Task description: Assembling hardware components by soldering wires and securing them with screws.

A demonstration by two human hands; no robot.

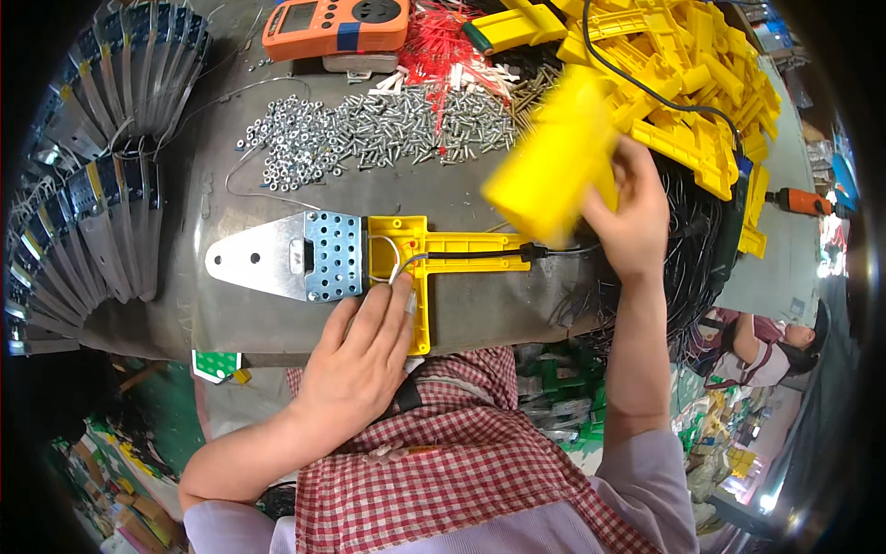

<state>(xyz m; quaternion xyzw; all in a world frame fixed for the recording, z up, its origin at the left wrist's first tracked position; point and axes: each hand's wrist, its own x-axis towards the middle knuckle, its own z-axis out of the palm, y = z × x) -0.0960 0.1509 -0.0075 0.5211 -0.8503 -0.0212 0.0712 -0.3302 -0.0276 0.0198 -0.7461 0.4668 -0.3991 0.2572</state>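
A yellow plastic housing half [475, 242] lies open-side up on the bench, with a tapered silver metal plate [263, 257] and its perforated metal part [334, 257] at its left end. White wire [397, 249] loops inside the housing, and a black cord [563, 250] runs along its handle section to the right. My left hand [358, 355] is closed against the housing's near side, fingertips on the wires; its underside is hidden. Raised above the bench, my right hand [635, 208] grips another yellow plastic housing piece [554, 157], blurred by motion.
Loose nuts [293, 148] and screws [434, 125] lie beyond the housing. An orange handheld meter [337, 26] and red wire-like pieces [443, 42] sit farther back. Yellow plastic parts [701, 65] are heaped at right, above bundled black cords [678, 249]. Metal plates [111, 226] fan out at left.
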